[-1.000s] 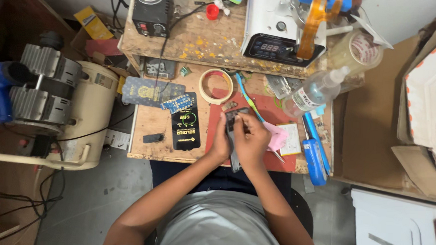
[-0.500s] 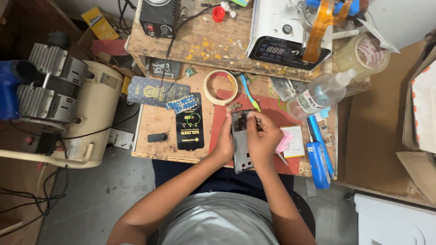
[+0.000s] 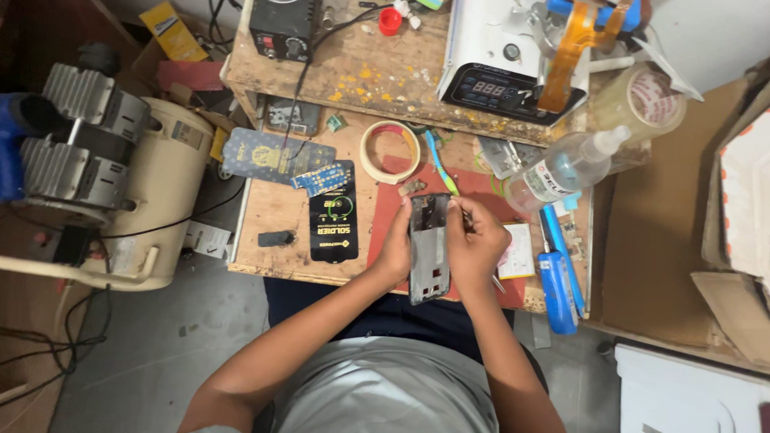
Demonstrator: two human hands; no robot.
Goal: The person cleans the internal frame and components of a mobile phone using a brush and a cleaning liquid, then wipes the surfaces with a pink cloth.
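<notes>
Just below the middle of the frame, the person holds an opened phone frame, a long dark rectangle with its inner side showing, upright over the near edge of the wooden workbench. The left hand grasps the frame along its left edge, fingers wrapped behind it. The right hand closes around the frame's right edge, and its fingers also pinch a thin metal tool whose tip meets the upper part of the frame; a sliver of the tool shows again below the hand. Beneath the frame lies a red work mat. Just above the frame, toward the centre top, a roll of beige tape rests flat, with a green toothbrush beside it. To the left of the hands lies a black flat package with a green ring print, and further left a small black piece. To the right of the hands sit a blue screwdriver handle and a clear spray bottle lying tilted. At the upper centre right a white machine with a digital display stands on the raised shelf. At the far left a cream compressor tank sits on the floor.
</notes>
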